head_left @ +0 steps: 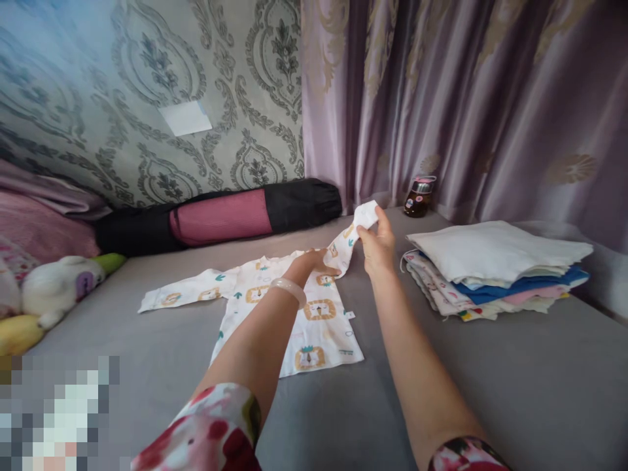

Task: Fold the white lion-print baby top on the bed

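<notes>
A small white long-sleeved shirt (320, 310) printed with lion faces and green leaves lies spread on the grey bed sheet. Its left-hand sleeve stretches out flat, while the other sleeve is raised off the bed. My right hand (379, 245) pinches that raised sleeve at its white cuff, thumb on the near side. At the base of the same sleeve, by the shoulder, my left hand (314, 260) grips the fabric; its fingers are partly hidden. A pale bangle circles my left wrist.
A stack of folded clothes (498, 255), white on top, sits at the right. Behind it a dark bottle (418, 196) stands by the curtain. A black and pink long bag (220, 216) lies along the wall. Plush toys (56, 288) are at the left on the grey sheet (161, 363).
</notes>
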A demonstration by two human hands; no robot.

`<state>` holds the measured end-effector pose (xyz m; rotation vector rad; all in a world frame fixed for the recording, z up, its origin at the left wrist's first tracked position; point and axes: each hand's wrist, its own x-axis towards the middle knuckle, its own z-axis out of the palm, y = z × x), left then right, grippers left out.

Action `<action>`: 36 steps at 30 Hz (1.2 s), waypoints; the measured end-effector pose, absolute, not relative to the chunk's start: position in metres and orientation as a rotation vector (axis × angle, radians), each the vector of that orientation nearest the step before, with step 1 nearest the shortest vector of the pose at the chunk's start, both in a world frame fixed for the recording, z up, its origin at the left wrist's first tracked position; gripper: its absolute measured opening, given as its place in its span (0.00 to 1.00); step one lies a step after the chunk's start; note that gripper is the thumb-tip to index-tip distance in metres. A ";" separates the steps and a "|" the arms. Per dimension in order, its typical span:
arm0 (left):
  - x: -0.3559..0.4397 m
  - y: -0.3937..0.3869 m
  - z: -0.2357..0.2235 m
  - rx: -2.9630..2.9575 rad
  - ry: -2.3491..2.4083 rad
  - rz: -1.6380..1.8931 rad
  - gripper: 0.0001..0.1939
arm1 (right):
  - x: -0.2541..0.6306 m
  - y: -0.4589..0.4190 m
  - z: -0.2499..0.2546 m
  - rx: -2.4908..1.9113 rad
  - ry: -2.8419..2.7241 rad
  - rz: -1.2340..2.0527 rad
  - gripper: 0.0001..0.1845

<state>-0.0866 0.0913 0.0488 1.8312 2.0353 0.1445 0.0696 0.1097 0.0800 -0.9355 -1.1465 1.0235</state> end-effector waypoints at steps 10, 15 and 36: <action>-0.113 0.030 0.025 1.211 1.850 1.139 0.28 | 0.045 0.095 0.073 -0.916 -1.212 1.176 0.41; -0.136 -0.019 0.018 0.733 1.649 1.533 0.18 | 0.017 0.076 0.062 -0.902 -1.413 1.220 0.41; -0.148 -0.036 -0.002 0.677 1.619 1.667 0.18 | 0.051 0.109 0.021 -1.246 -1.090 1.446 0.09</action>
